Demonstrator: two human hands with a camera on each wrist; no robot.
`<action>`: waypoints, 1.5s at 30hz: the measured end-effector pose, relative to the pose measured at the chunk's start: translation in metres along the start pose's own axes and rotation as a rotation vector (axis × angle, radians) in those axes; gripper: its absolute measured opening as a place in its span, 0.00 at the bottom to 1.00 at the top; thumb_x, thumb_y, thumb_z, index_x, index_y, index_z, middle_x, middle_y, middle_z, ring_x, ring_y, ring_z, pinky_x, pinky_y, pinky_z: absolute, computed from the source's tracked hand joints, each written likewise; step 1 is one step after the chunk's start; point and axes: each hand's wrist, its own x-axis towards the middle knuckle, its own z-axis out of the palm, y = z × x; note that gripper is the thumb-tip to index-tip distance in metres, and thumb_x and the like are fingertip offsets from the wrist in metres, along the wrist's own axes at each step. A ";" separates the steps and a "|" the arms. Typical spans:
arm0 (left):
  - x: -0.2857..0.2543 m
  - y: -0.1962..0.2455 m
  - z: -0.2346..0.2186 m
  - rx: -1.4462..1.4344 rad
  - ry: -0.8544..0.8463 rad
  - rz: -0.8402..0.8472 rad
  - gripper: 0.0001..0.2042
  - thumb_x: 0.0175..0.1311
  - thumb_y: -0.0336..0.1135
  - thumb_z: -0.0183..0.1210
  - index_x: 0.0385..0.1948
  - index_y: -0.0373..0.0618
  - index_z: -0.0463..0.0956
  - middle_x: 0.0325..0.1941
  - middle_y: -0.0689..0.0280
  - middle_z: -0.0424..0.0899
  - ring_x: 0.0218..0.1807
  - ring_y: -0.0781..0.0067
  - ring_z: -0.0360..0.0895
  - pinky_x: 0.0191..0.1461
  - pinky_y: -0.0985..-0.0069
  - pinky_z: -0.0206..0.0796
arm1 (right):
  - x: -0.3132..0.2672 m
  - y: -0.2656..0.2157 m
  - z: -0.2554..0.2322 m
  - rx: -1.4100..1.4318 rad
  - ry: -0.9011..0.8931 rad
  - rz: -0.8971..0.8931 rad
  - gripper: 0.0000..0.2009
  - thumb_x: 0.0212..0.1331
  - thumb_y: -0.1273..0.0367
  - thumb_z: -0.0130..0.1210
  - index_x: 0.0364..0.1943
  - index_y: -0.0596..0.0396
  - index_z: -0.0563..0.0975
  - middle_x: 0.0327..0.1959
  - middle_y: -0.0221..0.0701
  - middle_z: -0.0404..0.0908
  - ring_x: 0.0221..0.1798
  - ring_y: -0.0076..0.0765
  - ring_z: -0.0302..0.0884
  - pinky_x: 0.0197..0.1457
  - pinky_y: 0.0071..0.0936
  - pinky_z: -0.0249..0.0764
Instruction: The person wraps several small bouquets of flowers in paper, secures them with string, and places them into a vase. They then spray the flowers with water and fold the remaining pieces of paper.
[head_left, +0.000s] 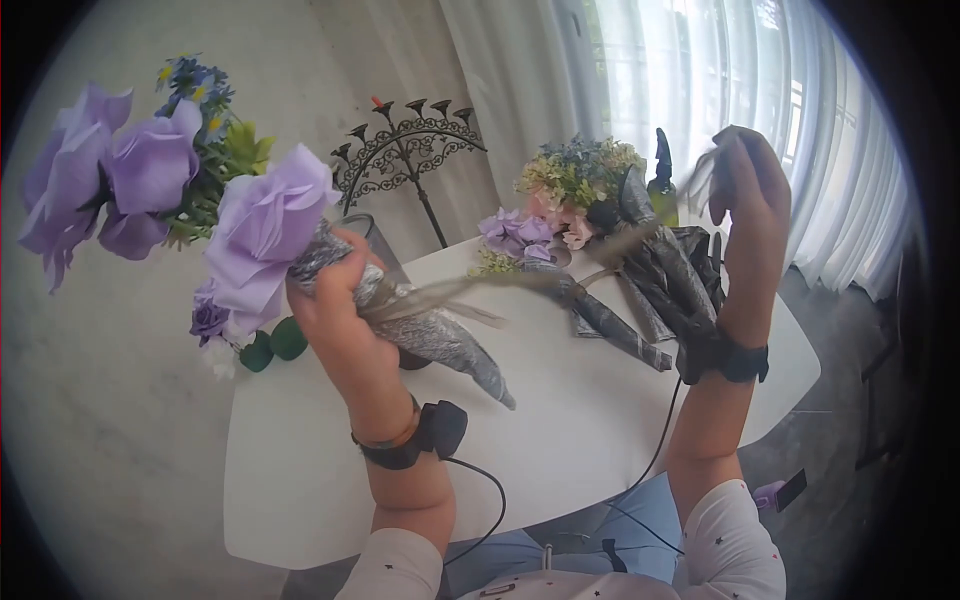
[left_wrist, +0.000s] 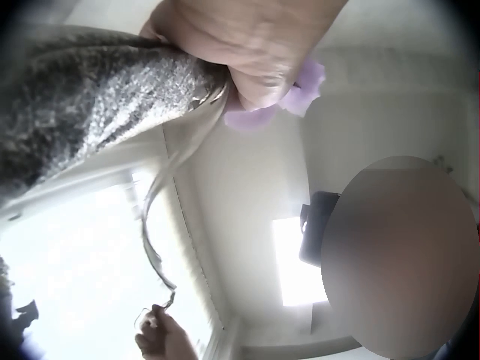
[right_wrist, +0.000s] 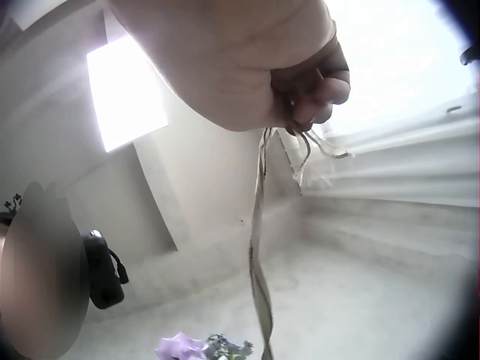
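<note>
My left hand (head_left: pixel 345 325) grips a bouquet of artificial flowers by its wrapped stem, blooms up to the left. Large lilac roses (head_left: pixel 265 235) and small blue flowers (head_left: pixel 195 90) stand out of the crinkled silver-grey wrapping (head_left: pixel 445 350), which tapers to a point at lower right. A pale grey ribbon (head_left: pixel 530 282) runs from the wrapping beside my left fingers across to my raised right hand (head_left: pixel 755 215). The right fingers pinch the ribbon near its end; in the right wrist view loose ribbon ends (right_wrist: pixel 306 154) hang below the curled fingers.
A second bouquet (head_left: pixel 585 185) and dark grey wrapped pieces (head_left: pixel 670 280) lie on the white table (head_left: pixel 300 480) at the back right. Behind the held bouquet are a glass vase (head_left: pixel 375 240) and a black candelabra (head_left: pixel 405 160). Cables (head_left: pixel 500 500) trail from both wrist cameras.
</note>
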 end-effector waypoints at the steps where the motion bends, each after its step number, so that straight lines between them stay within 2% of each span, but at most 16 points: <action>1: -0.002 0.000 0.002 -0.017 -0.022 -0.042 0.11 0.50 0.29 0.49 0.35 0.38 0.67 0.28 0.63 0.68 0.31 0.73 0.65 0.36 0.74 0.62 | 0.000 -0.001 -0.003 0.019 -0.042 0.005 0.11 0.66 0.66 0.48 0.38 0.61 0.76 0.20 0.21 0.71 0.17 0.10 0.61 0.17 0.12 0.54; 5: -0.004 -0.009 0.007 -0.042 -0.016 -0.110 0.11 0.49 0.30 0.50 0.36 0.38 0.67 0.28 0.62 0.68 0.30 0.74 0.66 0.34 0.77 0.63 | -0.017 -0.010 0.009 -0.023 -0.431 0.079 0.08 0.64 0.72 0.47 0.41 0.62 0.76 0.23 0.23 0.75 0.19 0.09 0.63 0.18 0.10 0.55; 9: -0.005 -0.010 0.004 0.044 -0.228 -0.150 0.12 0.49 0.31 0.50 0.36 0.38 0.66 0.27 0.61 0.69 0.29 0.75 0.66 0.34 0.78 0.63 | -0.036 -0.007 0.041 -0.118 -0.435 -0.035 0.10 0.59 0.80 0.44 0.40 0.61 0.76 0.24 0.26 0.75 0.25 0.14 0.67 0.29 0.14 0.64; 12: -0.008 -0.005 0.006 0.034 -0.411 -0.299 0.13 0.49 0.33 0.51 0.36 0.37 0.66 0.27 0.60 0.70 0.27 0.76 0.66 0.33 0.79 0.63 | -0.036 -0.001 0.043 -0.200 -0.556 0.039 0.09 0.56 0.79 0.44 0.38 0.61 0.77 0.26 0.31 0.76 0.26 0.17 0.69 0.30 0.17 0.67; 15: -0.011 -0.009 0.011 0.081 -0.488 -0.272 0.08 0.53 0.33 0.52 0.30 0.39 0.73 0.30 0.70 0.72 0.32 0.81 0.67 0.37 0.83 0.58 | -0.040 0.001 0.046 -0.180 -0.625 -0.073 0.08 0.54 0.79 0.45 0.35 0.63 0.76 0.28 0.34 0.78 0.27 0.22 0.72 0.32 0.23 0.69; 16: -0.014 -0.010 0.015 0.096 -0.459 -0.214 0.08 0.56 0.33 0.53 0.30 0.39 0.73 0.31 0.70 0.73 0.32 0.81 0.67 0.37 0.83 0.59 | -0.044 -0.013 0.048 -0.160 -0.700 0.028 0.09 0.52 0.78 0.46 0.35 0.64 0.76 0.29 0.35 0.78 0.26 0.31 0.73 0.33 0.28 0.69; 19: -0.019 -0.015 0.022 0.115 -0.384 -0.147 0.07 0.60 0.34 0.53 0.31 0.38 0.74 0.31 0.70 0.74 0.33 0.81 0.68 0.38 0.82 0.61 | -0.059 -0.011 0.065 -0.133 -0.813 -0.317 0.09 0.57 0.70 0.52 0.36 0.62 0.75 0.29 0.39 0.72 0.29 0.42 0.73 0.33 0.32 0.69; 21: -0.022 -0.016 0.025 0.119 -0.338 -0.137 0.08 0.62 0.34 0.54 0.31 0.38 0.74 0.31 0.70 0.75 0.34 0.81 0.69 0.40 0.81 0.62 | -0.071 -0.027 0.067 -0.193 -0.946 -0.137 0.17 0.56 0.60 0.58 0.39 0.62 0.73 0.31 0.39 0.70 0.31 0.44 0.72 0.33 0.33 0.69; 24: -0.023 -0.016 0.027 0.188 -0.290 -0.084 0.11 0.62 0.35 0.51 0.41 0.40 0.66 0.33 0.66 0.74 0.33 0.81 0.67 0.39 0.82 0.61 | -0.084 -0.020 0.077 -0.302 -0.827 -0.289 0.22 0.52 0.56 0.62 0.40 0.61 0.72 0.32 0.39 0.69 0.30 0.45 0.71 0.32 0.33 0.69; 30: -0.022 -0.015 0.026 0.162 -0.363 -0.125 0.09 0.62 0.35 0.51 0.36 0.40 0.69 0.32 0.68 0.74 0.34 0.81 0.67 0.39 0.82 0.61 | -0.083 -0.020 0.081 -0.174 -0.748 -0.253 0.13 0.55 0.66 0.60 0.35 0.60 0.70 0.32 0.38 0.69 0.30 0.48 0.71 0.31 0.36 0.67; 33: -0.016 -0.016 0.020 0.300 -0.501 -0.028 0.08 0.61 0.34 0.51 0.31 0.39 0.71 0.31 0.68 0.73 0.34 0.81 0.67 0.38 0.81 0.60 | -0.078 -0.012 0.077 -0.155 -0.799 -0.318 0.08 0.55 0.72 0.56 0.35 0.59 0.71 0.31 0.39 0.69 0.32 0.49 0.70 0.33 0.36 0.67; 36: -0.011 -0.016 0.015 0.345 -0.376 0.050 0.08 0.60 0.33 0.51 0.27 0.38 0.72 0.30 0.68 0.73 0.34 0.80 0.67 0.38 0.81 0.60 | -0.066 -0.014 0.068 -0.234 -0.781 -0.310 0.05 0.54 0.76 0.54 0.34 0.60 0.71 0.29 0.39 0.70 0.32 0.50 0.70 0.35 0.36 0.67; 41: -0.004 0.001 0.006 0.272 0.038 0.043 0.09 0.61 0.32 0.49 0.38 0.37 0.67 0.31 0.63 0.74 0.33 0.73 0.70 0.42 0.76 0.64 | -0.041 -0.008 0.050 -0.372 -0.699 -0.214 0.02 0.56 0.77 0.51 0.32 0.62 0.72 0.28 0.41 0.74 0.33 0.50 0.72 0.37 0.36 0.68; 43: -0.004 0.006 0.001 0.164 0.018 0.087 0.09 0.62 0.32 0.48 0.40 0.36 0.66 0.32 0.61 0.75 0.34 0.72 0.70 0.43 0.74 0.65 | -0.037 -0.006 0.043 -0.289 -0.633 -0.184 0.03 0.56 0.77 0.51 0.33 0.62 0.73 0.29 0.42 0.76 0.33 0.50 0.74 0.37 0.35 0.69; 44: -0.005 0.009 -0.001 0.065 0.011 0.131 0.10 0.63 0.31 0.47 0.42 0.36 0.65 0.33 0.59 0.75 0.34 0.70 0.71 0.43 0.72 0.66 | -0.035 -0.010 0.038 -0.329 -0.647 -0.221 0.06 0.56 0.78 0.51 0.36 0.62 0.76 0.30 0.38 0.79 0.32 0.41 0.77 0.38 0.28 0.71; 45: -0.005 0.013 -0.003 0.032 0.034 0.128 0.09 0.65 0.32 0.46 0.41 0.36 0.66 0.34 0.59 0.75 0.36 0.70 0.72 0.43 0.71 0.66 | -0.034 -0.012 0.035 -0.366 -0.628 -0.204 0.06 0.56 0.78 0.51 0.36 0.62 0.76 0.30 0.38 0.79 0.32 0.41 0.77 0.38 0.28 0.71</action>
